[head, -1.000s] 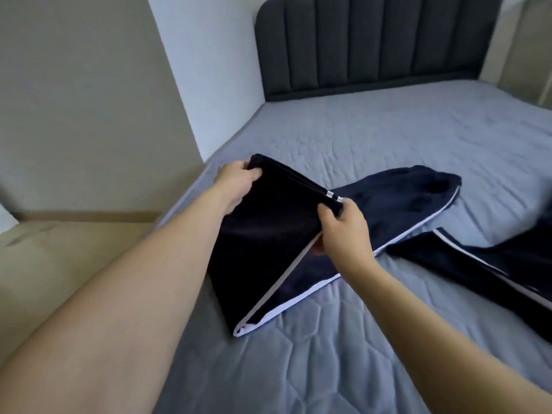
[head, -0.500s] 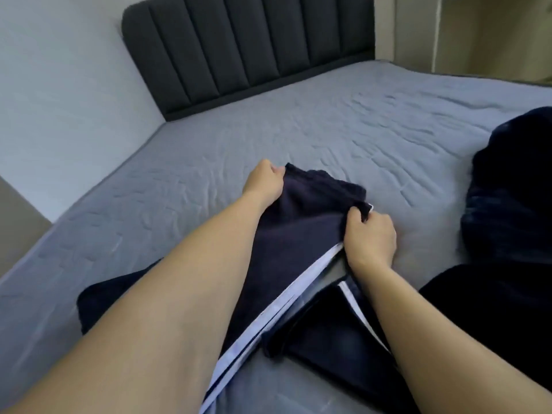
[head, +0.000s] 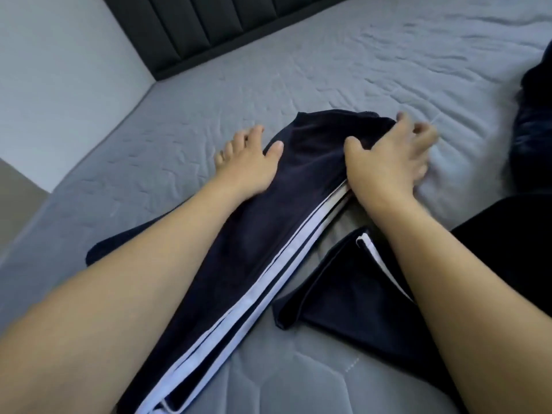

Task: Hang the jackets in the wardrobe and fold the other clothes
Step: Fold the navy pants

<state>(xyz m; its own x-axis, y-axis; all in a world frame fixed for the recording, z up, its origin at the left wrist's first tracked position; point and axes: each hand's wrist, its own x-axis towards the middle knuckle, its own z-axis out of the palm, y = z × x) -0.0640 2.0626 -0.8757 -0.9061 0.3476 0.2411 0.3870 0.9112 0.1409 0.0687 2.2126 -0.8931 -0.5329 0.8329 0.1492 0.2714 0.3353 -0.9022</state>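
On the bed [head: 298, 70], both the left hand [head: 245, 165] and right hand [head: 388, 162] press flat, fingers spread, gripping nothing, atop the navy track pants [head: 254, 249].

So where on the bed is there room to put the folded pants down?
The grey quilted bed is bare between the dark padded headboard and the navy white-striped pants, and left of the left hand. It is crowded by the right hand, near the dark clothes pile.

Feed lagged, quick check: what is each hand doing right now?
Left hand: open, fingers spread, resting at the trousers' edge.
Right hand: open, fingers blurred, pressing on the trousers.
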